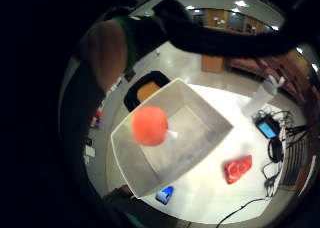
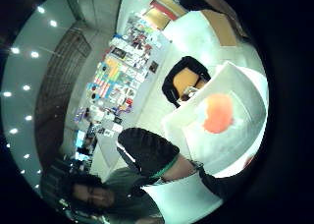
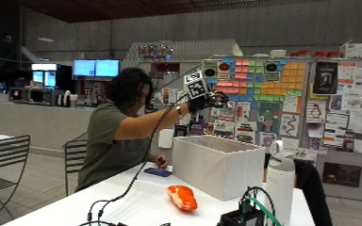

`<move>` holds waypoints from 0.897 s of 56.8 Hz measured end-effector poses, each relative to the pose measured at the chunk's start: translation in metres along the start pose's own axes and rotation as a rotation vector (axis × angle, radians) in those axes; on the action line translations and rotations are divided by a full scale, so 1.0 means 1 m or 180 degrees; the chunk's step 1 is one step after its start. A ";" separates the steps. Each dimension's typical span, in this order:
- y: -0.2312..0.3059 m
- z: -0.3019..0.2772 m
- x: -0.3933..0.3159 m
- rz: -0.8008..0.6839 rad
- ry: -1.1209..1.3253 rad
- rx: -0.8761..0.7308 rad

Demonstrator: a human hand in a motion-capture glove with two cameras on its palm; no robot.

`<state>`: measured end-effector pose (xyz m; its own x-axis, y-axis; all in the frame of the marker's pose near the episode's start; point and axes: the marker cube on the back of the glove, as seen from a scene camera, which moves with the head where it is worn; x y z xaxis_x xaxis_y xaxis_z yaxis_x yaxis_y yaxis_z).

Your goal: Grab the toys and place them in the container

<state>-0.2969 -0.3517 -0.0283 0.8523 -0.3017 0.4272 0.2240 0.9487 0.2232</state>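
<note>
One orange ball [image 1: 149, 125] looks to be mid-air above the white box [image 1: 212, 119], gloved hand [image 3: 205, 100] held high over it, grip hard to tell; lower releases suit the red toy [image 3: 182, 197] and purple one [image 3: 158, 172] on the table [image 3: 124, 207]

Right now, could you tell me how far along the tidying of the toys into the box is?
Under way. An orange ball shows in mid-air over the white box, below the raised gloved hand; whether it has left the hand is unclear. Left on the table: the orange-and-white toy and a small purple toy by the bare hand.
</note>
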 end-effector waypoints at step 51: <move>0.253 0.121 0.351 0.0921 0.1776 0.0510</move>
<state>0.0021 -0.2294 0.2840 0.9948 0.0994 -0.0204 -0.0880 0.9454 0.3137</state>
